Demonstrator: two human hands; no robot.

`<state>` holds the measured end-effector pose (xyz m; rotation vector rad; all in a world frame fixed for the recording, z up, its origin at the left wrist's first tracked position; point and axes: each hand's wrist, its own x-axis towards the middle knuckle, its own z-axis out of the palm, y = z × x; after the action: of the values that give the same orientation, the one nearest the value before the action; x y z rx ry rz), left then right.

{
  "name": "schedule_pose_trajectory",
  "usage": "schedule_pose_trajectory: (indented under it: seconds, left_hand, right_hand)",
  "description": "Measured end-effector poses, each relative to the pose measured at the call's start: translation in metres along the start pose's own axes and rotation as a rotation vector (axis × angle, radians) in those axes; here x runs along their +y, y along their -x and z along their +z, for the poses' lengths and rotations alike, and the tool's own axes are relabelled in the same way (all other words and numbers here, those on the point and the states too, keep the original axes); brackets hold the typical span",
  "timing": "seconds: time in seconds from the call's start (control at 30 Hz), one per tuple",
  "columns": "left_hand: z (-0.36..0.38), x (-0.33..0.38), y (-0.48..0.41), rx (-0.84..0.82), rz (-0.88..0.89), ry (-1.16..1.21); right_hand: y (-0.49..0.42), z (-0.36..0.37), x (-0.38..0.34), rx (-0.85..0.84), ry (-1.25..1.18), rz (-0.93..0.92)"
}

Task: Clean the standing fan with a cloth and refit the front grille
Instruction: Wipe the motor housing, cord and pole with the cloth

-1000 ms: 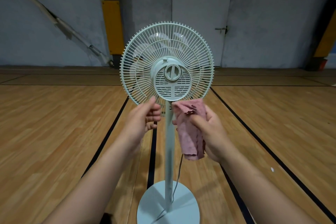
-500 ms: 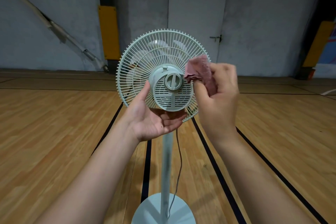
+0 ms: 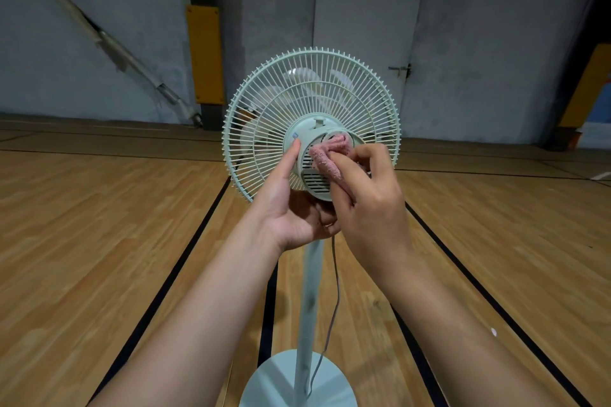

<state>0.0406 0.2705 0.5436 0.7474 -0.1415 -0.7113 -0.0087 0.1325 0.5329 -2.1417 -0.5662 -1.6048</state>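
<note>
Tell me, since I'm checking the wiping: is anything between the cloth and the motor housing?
Nothing visible. The right hand presses the pink cloth straight onto the motor housing, which the left hand steadies.

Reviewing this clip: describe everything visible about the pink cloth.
The cloth is pink, nubby terry by its look, and bunched into a fold. The right hand pinches it and presses it against the rear face of the fan's motor housing, over the vents. One end reaches up across the housing, the other runs down into the grip. The left hand cups the housing and does not touch the cloth.
</note>
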Motion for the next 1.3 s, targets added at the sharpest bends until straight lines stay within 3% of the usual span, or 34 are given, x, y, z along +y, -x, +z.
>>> schedule_pose_trajectory:
  seconds: [0.47, 0.83, 1.3]
  left_hand:
    - [0.001, -0.003, 0.007, 0.036, 0.033, -0.048]
    - [0.002, -0.010, 0.007, 0.014, 0.068, -0.018]
    - [0.005, -0.010, 0.013, 0.090, 0.072, -0.091]
  right_hand:
    - [-0.026, -0.019, 0.005, 0.102, 0.073, -0.050]
    - [-0.010, -0.006, -0.005, -0.017, -0.063, -0.023]
    - [0.010, -0.018, 0.016, -0.045, 0.038, 0.062]
